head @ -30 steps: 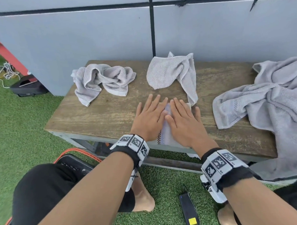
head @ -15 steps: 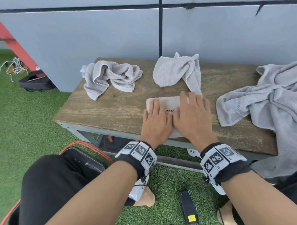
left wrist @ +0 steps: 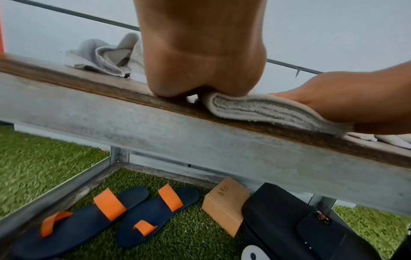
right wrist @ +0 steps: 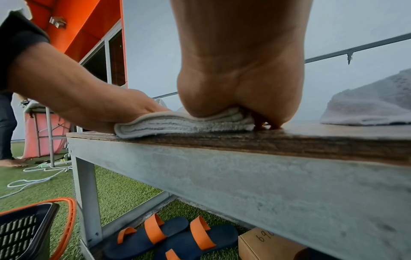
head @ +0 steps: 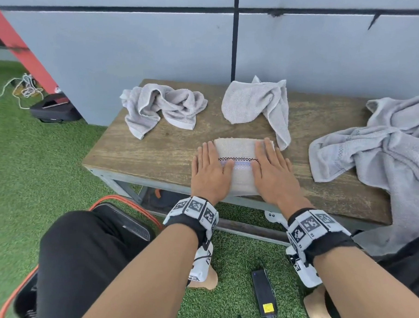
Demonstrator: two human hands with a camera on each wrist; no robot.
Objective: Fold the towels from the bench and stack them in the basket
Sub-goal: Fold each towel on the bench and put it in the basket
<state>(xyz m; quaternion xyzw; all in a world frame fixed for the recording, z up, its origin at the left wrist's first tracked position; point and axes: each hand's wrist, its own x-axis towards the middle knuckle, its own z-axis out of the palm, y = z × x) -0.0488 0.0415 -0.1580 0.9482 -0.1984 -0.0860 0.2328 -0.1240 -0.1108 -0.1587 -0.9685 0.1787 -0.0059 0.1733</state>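
Folded towel [head: 237, 162]: near bench [head: 155, 151] edge, pressed under flat left hand [head: 210, 173] and right hand [head: 271, 173]; wrist views alone show its stacked layers, sandals [left wrist: 106, 216] beneath.

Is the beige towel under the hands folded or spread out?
Folded. The beige towel with the checked stripe is a compact rectangle on the wooden bench; the left wrist view shows stacked layers.

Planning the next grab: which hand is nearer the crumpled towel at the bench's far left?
Left. The left hand lies below-right of that crumpled towel; the right hand is farther right.
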